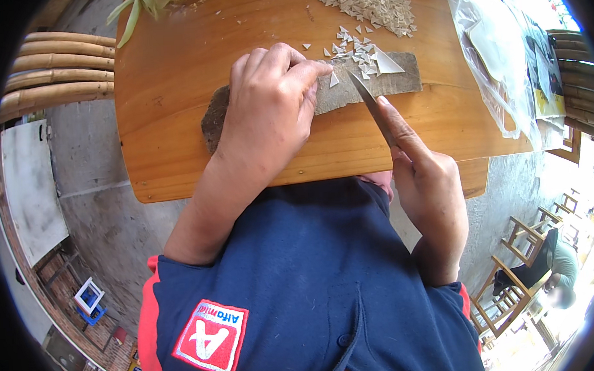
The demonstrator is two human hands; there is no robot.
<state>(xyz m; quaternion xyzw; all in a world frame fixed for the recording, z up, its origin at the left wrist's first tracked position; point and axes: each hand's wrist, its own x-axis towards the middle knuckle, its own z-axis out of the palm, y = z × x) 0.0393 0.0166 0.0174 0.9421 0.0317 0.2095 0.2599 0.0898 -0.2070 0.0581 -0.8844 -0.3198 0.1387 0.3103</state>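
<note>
My left hand (273,103) rests over the left part of a flat, rough grey-brown slab (405,81) on the wooden table (161,118), its fingers bent and pinched near the middle; what they hold is hidden. My right hand (426,180) grips a knife (372,106), index finger along the blade's back, the tip pointing at the slab just right of my left fingertips. A small white triangle (334,80) lies beside those fingertips. More small triangles (361,50) and one larger white triangular piece (388,63) lie on and behind the slab's right part.
A heap of cut pale pieces (375,9) sits at the back. Clear plastic bags (487,64) cover the table's right side; pale green strips (130,17) lie back left. Bamboo rails (60,70) flank the table. At lower right, a person (555,260) is among wooden chairs (507,295).
</note>
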